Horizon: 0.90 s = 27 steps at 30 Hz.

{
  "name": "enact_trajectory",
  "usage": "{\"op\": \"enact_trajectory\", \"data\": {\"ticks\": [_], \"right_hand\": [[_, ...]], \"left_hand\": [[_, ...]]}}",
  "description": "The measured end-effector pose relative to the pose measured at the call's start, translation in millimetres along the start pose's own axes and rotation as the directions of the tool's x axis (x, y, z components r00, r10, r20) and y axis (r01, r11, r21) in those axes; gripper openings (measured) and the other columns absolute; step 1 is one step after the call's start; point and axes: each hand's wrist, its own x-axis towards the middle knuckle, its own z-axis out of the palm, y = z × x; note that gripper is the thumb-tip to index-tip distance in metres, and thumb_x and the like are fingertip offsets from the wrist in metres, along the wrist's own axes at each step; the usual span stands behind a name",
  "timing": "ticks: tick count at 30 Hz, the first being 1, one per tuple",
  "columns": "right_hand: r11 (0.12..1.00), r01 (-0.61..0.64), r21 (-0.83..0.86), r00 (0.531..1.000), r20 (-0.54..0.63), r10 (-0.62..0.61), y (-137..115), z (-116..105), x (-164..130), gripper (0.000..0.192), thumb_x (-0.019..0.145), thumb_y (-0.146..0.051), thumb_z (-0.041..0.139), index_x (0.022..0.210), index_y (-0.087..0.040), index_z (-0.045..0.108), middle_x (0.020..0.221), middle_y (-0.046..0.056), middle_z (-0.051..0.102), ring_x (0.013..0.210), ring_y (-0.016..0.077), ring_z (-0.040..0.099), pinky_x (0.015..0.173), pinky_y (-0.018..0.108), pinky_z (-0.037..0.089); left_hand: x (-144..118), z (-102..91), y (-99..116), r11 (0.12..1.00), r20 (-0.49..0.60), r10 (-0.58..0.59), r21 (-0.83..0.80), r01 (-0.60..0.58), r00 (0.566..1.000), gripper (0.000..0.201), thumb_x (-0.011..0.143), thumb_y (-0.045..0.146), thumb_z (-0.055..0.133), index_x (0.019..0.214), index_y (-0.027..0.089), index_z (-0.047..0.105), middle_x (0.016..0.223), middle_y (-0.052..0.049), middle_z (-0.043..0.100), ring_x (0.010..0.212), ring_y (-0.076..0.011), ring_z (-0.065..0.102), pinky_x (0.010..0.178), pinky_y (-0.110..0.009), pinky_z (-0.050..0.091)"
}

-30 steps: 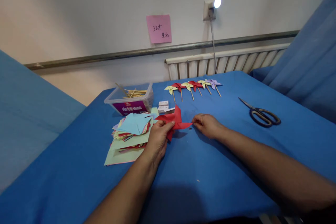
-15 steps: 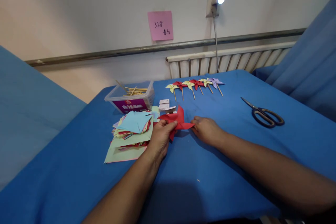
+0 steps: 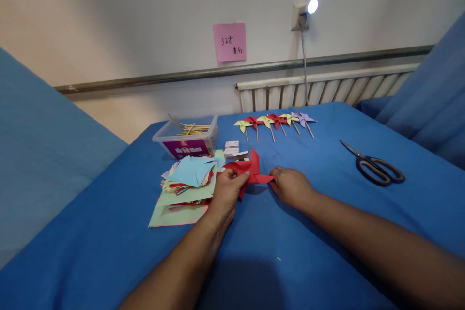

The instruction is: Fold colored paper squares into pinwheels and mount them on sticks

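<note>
Between the two hands, close over the blue tablecloth (image 3: pixel 308 271), a red paper pinwheel (image 3: pixel 256 174), pinched under the thumb of the left hand (image 3: pixel 227 191). Right at one blade tip, apparently touching it, the right hand (image 3: pixel 290 186), fingers curled in narrow and tips mostly hidden; cannot tell whether empty or pinching something small. For good work here: press the left thumb near the folded centre, firmly enough to stop the blades springing loose, lightly enough to avoid creasing; move the right fingertips without bending the nearest blade. No single long axis on this four-bladed shape; widest visible spread from left thumb to right fingertips. One blade pointing away from the body, one toward the right hand, one back toward the body, one leftward past the thumb. Beyond both hands, a row of pinwheels on sticks (image 3: pixel 276 120); just left of the left hand, a stack of coloured paper (image 3: pixel 191 169).
</note>
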Motion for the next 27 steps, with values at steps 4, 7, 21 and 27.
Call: {"op": "enact_trajectory", "data": {"ticks": [4,7,21,27], "right_hand": [[0.998,0.006,0.061,1.0,-0.015,-0.005,5.2,2.9,0.6,0.02,0.092,-0.024,0.046,0.093,-0.017,0.065,0.095,0.009,0.071,0.084,0.0215,0.066,0.067,0.03,0.038],[0.985,-0.028,0.17,0.999,-0.02,0.032,15.8,7.6,5.0,0.015,0.089,-0.024,0.052,0.087,-0.019,0.066,0.091,0.007,0.072,0.081,0.0198,0.065,0.066,0.028,0.038],[0.39,0.208,0.897,0.916,-0.319,0.244,-14.5,0.8,-8.4,0.013,0.08,-0.031,0.065,0.079,-0.018,0.065,0.068,0.0,0.066,0.059,0.012,0.057,0.056,0.024,0.046],[0.421,0.184,0.888,0.929,-0.296,0.22,-15.1,8.2,-4.6,0.01,0.081,-0.028,0.064,0.077,-0.018,0.065,0.068,0.0,0.065,0.059,0.0114,0.058,0.056,0.024,0.046]], "left_hand": [[-2.2,1.8,0.9,0.998,-0.003,0.037,0.054,-0.037,0.999,0.03,0.055,0.027,0.081,0.077,0.013,0.068,0.068,-0.002,0.068,0.057,-0.0115,0.058,0.055,-0.022,0.043],[-3.6,3.1,1.6,0.995,-0.015,0.073,0.064,-0.072,0.997,0.028,0.055,0.027,0.081,0.074,0.013,0.066,0.067,-0.002,0.068,0.057,-0.0113,0.058,0.056,-0.022,0.043],[-8.9,12.9,-1.9,0.972,0.054,0.148,0.176,-0.156,0.987,0.019,0.061,0.023,0.075,0.078,0.015,0.072,0.069,-0.002,0.069,0.062,-0.0143,0.061,0.056,-0.023,0.045],[-15.4,17.3,-2.5,0.975,0.079,0.13,0.17,-0.142,0.988,0.019,0.063,0.024,0.078,0.078,0.016,0.071,0.063,0.0,0.066,0.06,-0.0133,0.06,0.054,-0.022,0.044]]}}
